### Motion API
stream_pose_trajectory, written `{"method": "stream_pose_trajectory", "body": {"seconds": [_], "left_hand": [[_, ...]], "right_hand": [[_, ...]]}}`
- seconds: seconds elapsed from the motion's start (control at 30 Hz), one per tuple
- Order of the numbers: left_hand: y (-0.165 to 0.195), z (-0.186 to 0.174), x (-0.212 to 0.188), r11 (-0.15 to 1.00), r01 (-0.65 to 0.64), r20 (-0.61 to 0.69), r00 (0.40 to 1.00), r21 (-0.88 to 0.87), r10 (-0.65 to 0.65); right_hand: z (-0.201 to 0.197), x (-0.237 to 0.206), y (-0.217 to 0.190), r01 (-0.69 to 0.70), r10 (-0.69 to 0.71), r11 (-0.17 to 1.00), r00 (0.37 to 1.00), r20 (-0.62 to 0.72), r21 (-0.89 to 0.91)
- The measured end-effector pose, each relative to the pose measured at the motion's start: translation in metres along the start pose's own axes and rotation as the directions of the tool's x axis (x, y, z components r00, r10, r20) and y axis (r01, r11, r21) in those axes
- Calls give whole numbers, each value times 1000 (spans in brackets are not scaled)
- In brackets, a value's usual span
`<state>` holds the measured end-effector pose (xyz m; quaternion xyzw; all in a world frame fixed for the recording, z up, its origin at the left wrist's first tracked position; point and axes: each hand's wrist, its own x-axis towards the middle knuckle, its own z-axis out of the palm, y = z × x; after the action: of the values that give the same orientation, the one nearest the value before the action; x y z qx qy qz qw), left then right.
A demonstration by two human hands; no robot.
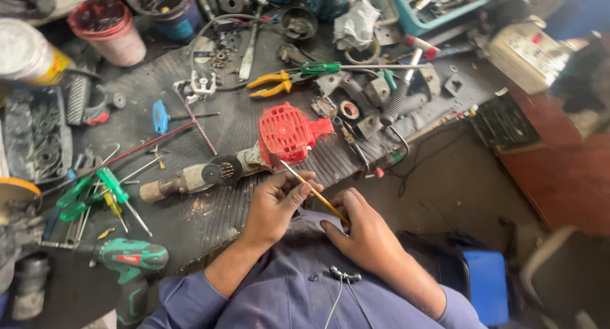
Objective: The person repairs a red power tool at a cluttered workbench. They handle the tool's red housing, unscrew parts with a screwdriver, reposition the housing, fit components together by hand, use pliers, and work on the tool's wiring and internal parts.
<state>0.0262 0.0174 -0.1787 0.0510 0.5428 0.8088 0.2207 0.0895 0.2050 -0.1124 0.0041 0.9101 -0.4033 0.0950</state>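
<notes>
A thin yellow-handled screwdriver (314,192) runs between both hands, its metal tip pointing at the red vented housing (287,133) of a dismantled power tool. My left hand (274,205) pinches the shaft near the tip. My right hand (363,230) grips the handle end close to my lap. The red housing sits on a grey motor body (190,178) lying on the ribbed black mat (210,218).
Yellow-handled pliers (272,84), a green screwdriver (330,67), a blue T-handle tool (161,118) and green screwdrivers (111,188) lie scattered about. A green cordless drill (130,262) rests at lower left. A red bucket (108,30) stands at the back, a blue stool (486,281) at right.
</notes>
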Motion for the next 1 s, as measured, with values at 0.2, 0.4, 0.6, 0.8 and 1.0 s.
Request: {"method": "stream_pose_trajectory", "body": {"seconds": [0.2,0.4,0.6,0.8,1.0], "left_hand": [[5,-14,3,1000,-9,62,998,18,7],[16,-23,7,1000,15,122,992,-5,-14],[24,-32,6,995,23,195,980,97,-42],[19,-30,7,996,86,190,979,-29,-79],[19,-29,4,988,87,209,976,-124,-60]], "right_hand": [[18,-57,-3,-282,289,939,957,-9,196],[49,-102,-15,-333,379,914,905,-192,233],[69,-122,-36,-470,515,852,830,-215,231],[79,-131,-55,-500,582,803,774,-248,325],[87,-138,-62,-334,417,906,807,-419,259]]}}
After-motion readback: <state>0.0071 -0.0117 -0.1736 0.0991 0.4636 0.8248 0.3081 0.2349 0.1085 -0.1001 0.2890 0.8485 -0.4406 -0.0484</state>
